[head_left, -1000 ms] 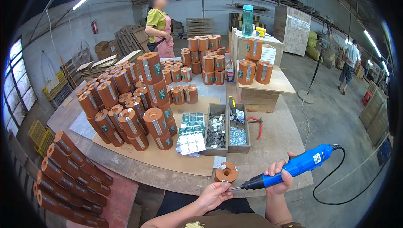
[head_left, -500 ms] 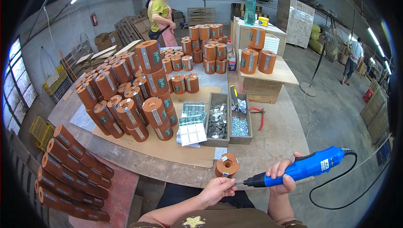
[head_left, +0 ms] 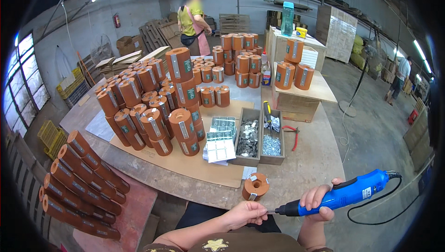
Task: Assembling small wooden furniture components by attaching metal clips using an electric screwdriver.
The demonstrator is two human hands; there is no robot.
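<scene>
My right hand [head_left: 317, 202] is wrapped round a blue electric screwdriver [head_left: 357, 190], which lies nearly level with its black nose towards the left. At the tip of its thin bit, my left hand [head_left: 246, 214] is closed in a pinch; whatever small thing sits between the fingertips is too small to make out. Just beyond the left fingers, a brown-orange cylinder [head_left: 256, 185] with a hole in its top stands upright at the table's near edge. Small metal strips show on its rim and side. Neither hand touches it.
Wooden boxes hold dark metal pieces [head_left: 247, 140] and silver screws [head_left: 271, 145], with a yellow-black screwdriver [head_left: 267, 113] in the latter. Beside them lie red pliers [head_left: 295, 136] and label sheets [head_left: 219, 146]. Stacked cylinders [head_left: 183, 124] crowd the left. A cord [head_left: 371, 223] trails right. A co-worker [head_left: 194, 25] stands behind.
The whole view has shifted, so the table and its things appear farther right. My hands keep the same hold, with the bit still at my left fingertips. The co-worker behind has turned.
</scene>
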